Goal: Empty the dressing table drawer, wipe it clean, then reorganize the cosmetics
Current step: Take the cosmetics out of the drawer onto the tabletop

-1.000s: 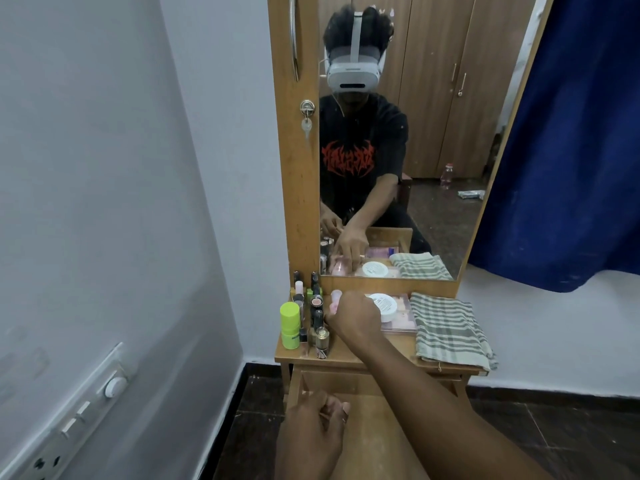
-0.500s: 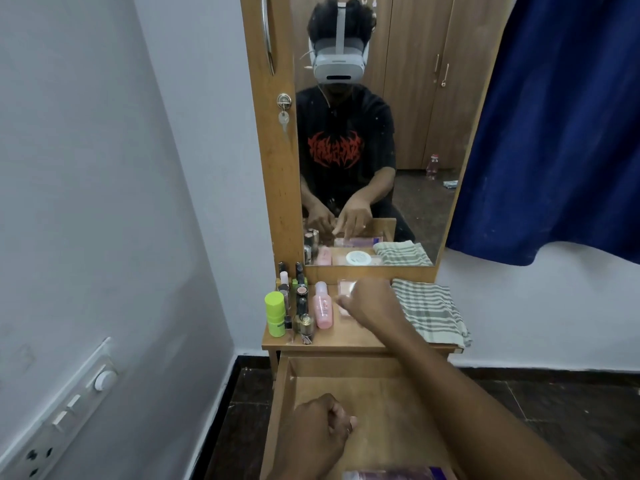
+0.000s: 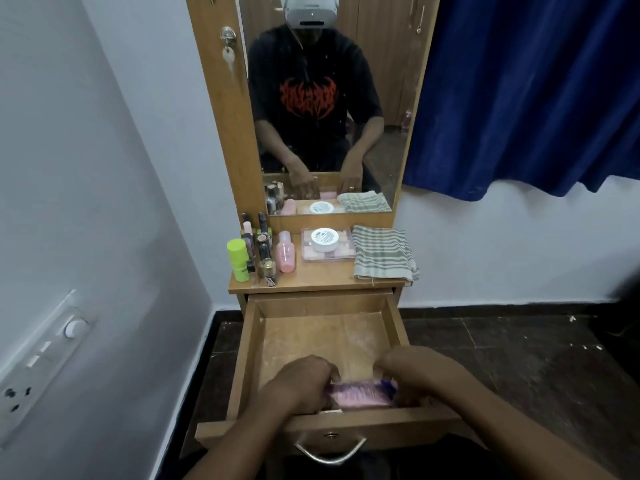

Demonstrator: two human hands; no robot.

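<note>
The wooden drawer (image 3: 298,336) is pulled out below the dressing table top (image 3: 322,280). At its front lies a flat pink and purple packet (image 3: 360,394). My left hand (image 3: 301,382) grips the packet's left end and my right hand (image 3: 419,374) grips its right end. On the table top stand a lime green tube (image 3: 238,259), several small dark bottles (image 3: 262,249), a pink bottle (image 3: 286,251), a clear box (image 3: 327,255) with a white round jar (image 3: 324,239) on it, and a folded striped cloth (image 3: 382,252).
A mirror (image 3: 329,98) rises behind the table top. A white wall with a switch panel (image 3: 41,358) is on the left. A blue curtain (image 3: 533,91) hangs at the right. The floor (image 3: 519,358) is dark tile. The drawer's metal handle (image 3: 330,450) faces me.
My right hand left the table top and came down into the drawer. Both hands have now closed on the pink packet. The view has tilted down.
</note>
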